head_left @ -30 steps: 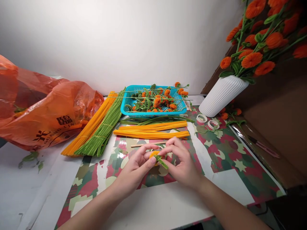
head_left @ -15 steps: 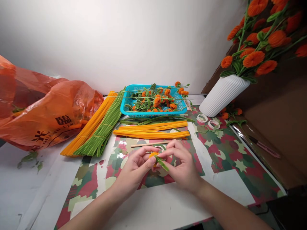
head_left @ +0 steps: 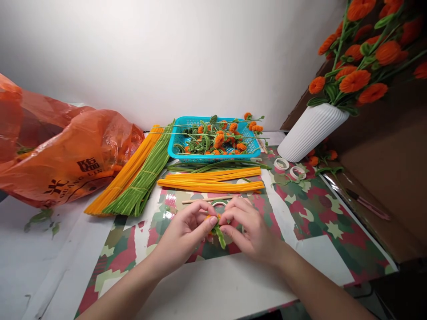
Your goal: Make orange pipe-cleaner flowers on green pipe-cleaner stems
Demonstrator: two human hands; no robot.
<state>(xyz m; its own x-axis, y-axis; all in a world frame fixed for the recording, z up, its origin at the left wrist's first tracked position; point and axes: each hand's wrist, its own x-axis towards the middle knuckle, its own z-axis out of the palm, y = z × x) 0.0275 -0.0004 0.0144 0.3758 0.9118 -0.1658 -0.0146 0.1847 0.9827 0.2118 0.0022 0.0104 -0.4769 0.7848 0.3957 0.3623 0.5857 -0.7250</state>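
Observation:
Between my hands is a small pipe-cleaner flower, orange-yellow at the top, with a short green pipe cleaner (head_left: pixel 220 238) hanging down from it towards me. My left hand (head_left: pixel 188 229) pinches the flower between thumb and fingers, covering most of the orange part. From the other side, the fingertips of my right hand (head_left: pixel 251 226) close in a pinch at the green piece's upper end. Just behind the hands lie a white tape roll (head_left: pixel 219 204), partly hidden, and a thin wooden stick (head_left: pixel 200 200).
Yellow pipe cleaners (head_left: pixel 210 183) lie beyond the hands, before a blue basket (head_left: pixel 213 157) of small orange flowers. Green (head_left: pixel 143 182) and orange-yellow bundles (head_left: pixel 116 184) lean beside an orange plastic bag (head_left: pixel 73 155). A white vase (head_left: pixel 310 133) of orange flowers stands right, near two tape rolls (head_left: pixel 282 164).
The green end has swung from pointing right to pointing down towards me. My right fingertips have shifted slightly around the flower, while my left hand keeps its grip.

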